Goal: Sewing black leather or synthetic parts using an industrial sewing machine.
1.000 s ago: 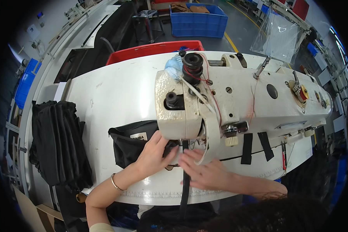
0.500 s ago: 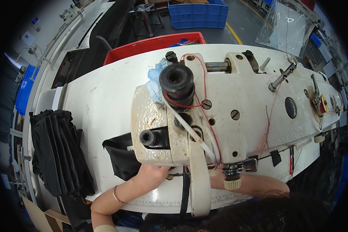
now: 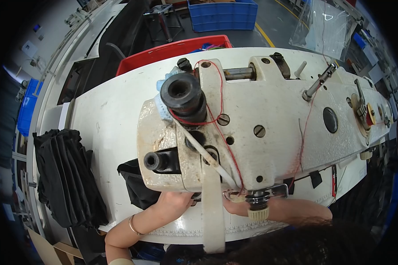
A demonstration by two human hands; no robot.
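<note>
A white sewing machine (image 3: 247, 106) fills the middle of the view, with red thread running over its head. My left hand (image 3: 177, 201) is under the left end of the head, its knuckles bent and its fingertips hidden by the machine. Beside that hand lies a piece of black fabric (image 3: 139, 187), partly covered by the head; whether my fingers touch it I cannot make out. My right hand (image 3: 236, 206) reaches in from the right beneath the head, behind the tension knob. Most of its fingers are hidden. A pale flat lever (image 3: 213, 212) hangs down between my hands.
At the left of the white table (image 3: 106, 115) stands a stack of folded black fabric (image 3: 68, 176). Behind the table are a red bin (image 3: 163, 52) and a blue crate (image 3: 223, 17). A small red-handled tool (image 3: 334, 181) lies at the right.
My view has shifted a little, so the machine head sits further left. More of my right hand shows beside the lever. The black strip seen earlier near the lever no longer shows.
</note>
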